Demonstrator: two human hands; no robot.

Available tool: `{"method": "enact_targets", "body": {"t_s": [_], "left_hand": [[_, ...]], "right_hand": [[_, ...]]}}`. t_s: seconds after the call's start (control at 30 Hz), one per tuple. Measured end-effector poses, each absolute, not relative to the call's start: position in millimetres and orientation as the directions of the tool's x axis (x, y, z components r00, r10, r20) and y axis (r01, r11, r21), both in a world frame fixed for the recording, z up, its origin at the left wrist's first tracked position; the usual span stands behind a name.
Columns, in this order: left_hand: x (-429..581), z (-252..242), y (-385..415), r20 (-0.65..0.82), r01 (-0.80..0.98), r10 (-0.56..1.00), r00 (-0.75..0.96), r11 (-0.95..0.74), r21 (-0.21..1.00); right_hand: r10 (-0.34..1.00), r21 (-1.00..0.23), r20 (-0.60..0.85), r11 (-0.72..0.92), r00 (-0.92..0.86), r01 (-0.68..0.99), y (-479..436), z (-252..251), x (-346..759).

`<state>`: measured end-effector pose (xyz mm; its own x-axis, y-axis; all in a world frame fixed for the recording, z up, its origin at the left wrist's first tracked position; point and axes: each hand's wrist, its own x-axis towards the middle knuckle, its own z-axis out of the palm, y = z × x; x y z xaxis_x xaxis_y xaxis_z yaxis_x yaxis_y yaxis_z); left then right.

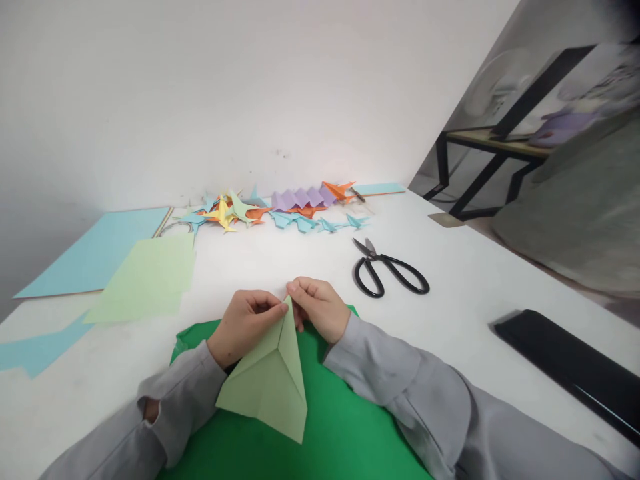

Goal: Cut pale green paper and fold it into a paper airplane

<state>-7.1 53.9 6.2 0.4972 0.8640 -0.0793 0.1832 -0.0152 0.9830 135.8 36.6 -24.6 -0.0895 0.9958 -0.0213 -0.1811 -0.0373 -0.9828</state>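
A folded piece of light green paper (270,387), creased to a narrow point at the far end, is held over a green mat (345,427). My left hand (247,323) pinches its left edge close to the tip, thumb on top. At the tip itself, the thumb and fingers of my right hand (320,307) are closed on the paper; some of those fingers are hidden behind it. The paper's wide end fans out toward me, with crease lines running to the point.
Black-handled scissors (373,263) lie right of my hands. Several folded paper figures (230,210) and a purple pleated strip (303,198) line the wall. Light green sheets (145,280), blue sheets (100,247) and a blue scrap (47,347) lie left. A long black object (570,367) rests at right.
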Motion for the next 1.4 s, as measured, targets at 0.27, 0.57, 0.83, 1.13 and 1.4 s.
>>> {"method": "enact_targets", "body": {"t_s": [0.27, 0.57, 0.83, 1.13, 1.4], "left_hand": [[-6.6, 5.3, 53.5, -0.084, 0.171, 0.877, 0.473, 0.002, 0.985], [-7.5, 4.6, 53.2, -0.086, 0.206, 0.872, 0.481, -0.018, 0.978], [-6.4, 4.1, 53.7, -0.120, 0.246, 0.867, 0.483, -0.003, 0.969], [-7.9, 2.8, 55.6, -0.111, 0.230, 0.876, 0.470, 0.000, 0.973], [-8.7, 3.5, 55.0, -0.112, 0.254, 0.866, 0.488, -0.018, 0.967]], "right_hand": [[0.994, -0.948, -0.060, -0.087, -0.096, -0.306, 37.3, -25.3, 135.8], [0.994, -0.969, -0.049, -0.071, -0.095, -0.236, 37.4, -21.3, 135.6], [0.995, -0.970, -0.027, -0.049, -0.096, -0.239, 37.9, -19.9, 136.1], [0.994, -0.931, -0.055, -0.087, -0.098, -0.354, 38.2, -23.5, 134.9], [0.995, -0.963, -0.046, -0.068, -0.090, -0.262, 37.8, -22.2, 135.2]]}}
